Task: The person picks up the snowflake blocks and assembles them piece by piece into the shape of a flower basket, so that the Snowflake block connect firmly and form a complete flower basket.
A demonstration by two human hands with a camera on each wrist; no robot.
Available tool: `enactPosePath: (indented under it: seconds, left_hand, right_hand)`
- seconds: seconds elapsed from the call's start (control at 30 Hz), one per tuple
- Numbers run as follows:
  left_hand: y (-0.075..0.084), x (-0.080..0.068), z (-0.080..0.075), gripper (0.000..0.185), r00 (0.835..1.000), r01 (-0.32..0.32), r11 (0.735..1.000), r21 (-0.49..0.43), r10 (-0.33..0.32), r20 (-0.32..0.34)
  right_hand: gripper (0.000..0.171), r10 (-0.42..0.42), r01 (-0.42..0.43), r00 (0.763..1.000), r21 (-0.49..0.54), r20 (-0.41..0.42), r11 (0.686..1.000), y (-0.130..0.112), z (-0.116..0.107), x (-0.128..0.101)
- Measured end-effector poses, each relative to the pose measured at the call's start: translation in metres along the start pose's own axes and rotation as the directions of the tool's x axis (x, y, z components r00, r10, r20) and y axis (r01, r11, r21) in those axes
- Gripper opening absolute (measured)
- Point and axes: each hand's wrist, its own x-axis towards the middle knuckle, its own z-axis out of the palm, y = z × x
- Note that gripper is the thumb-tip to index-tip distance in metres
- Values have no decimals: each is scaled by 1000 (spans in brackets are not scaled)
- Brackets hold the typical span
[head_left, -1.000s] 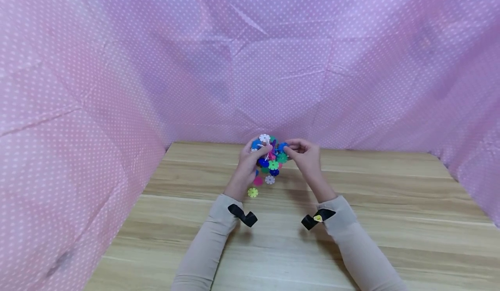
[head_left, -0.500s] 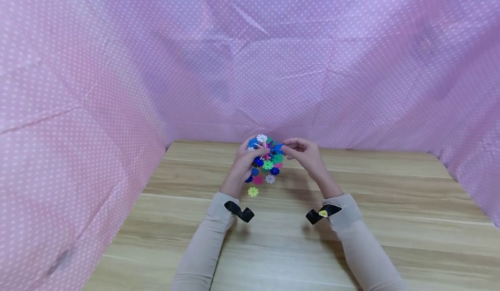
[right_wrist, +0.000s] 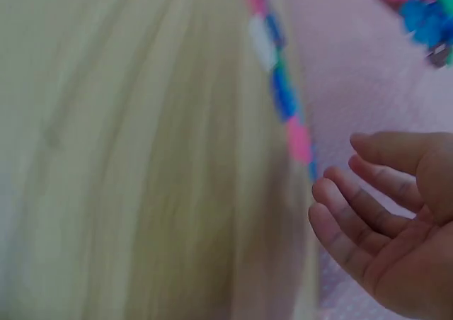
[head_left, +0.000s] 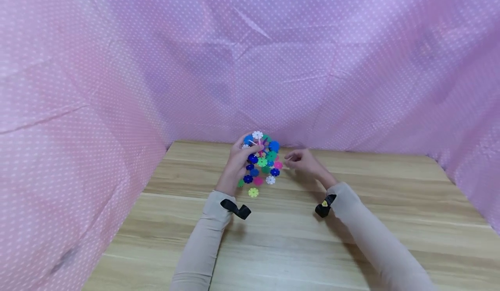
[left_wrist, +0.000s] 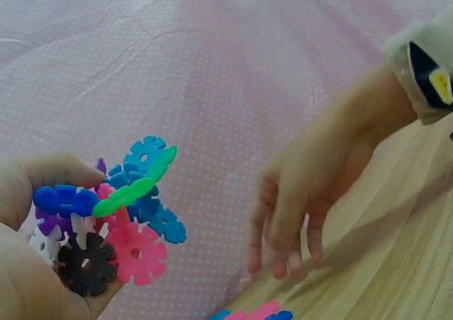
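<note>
Right hand has let go, fingers loose and empty now. Left hand alone grips the disc cluster, so that piece seems attached.

A light wooden desk with a pale, streaked grain runs between walls of pink polka-dotted cloth. On it, near the back edge, lie loose flat plastic snowflake discs: a yellow-green disc nearest the front, a white disc and a magenta disc just behind it.
</note>
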Motion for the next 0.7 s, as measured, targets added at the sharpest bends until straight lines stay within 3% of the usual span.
enactPosePath:
  seconds: [0.13, 0.3, 0.7]
  left_hand:
    - [1, 2, 1, 62, 999, 28, 1000, 4, -28, 21]
    - [2, 6, 0, 62, 998, 43, 999, 15, -44, 46]
    - [-2, 12, -4, 60, 994, 70, 994, 81, -76, 78]
  right_hand:
    - [31, 12, -8, 999, -64, 52, 998, 19, 3, 11]
    - [32, 22, -13, 995, -94, 96, 995, 21, 5, 23]
    - [24, 10, -7, 994, -32, 112, 999, 11, 15, 31]
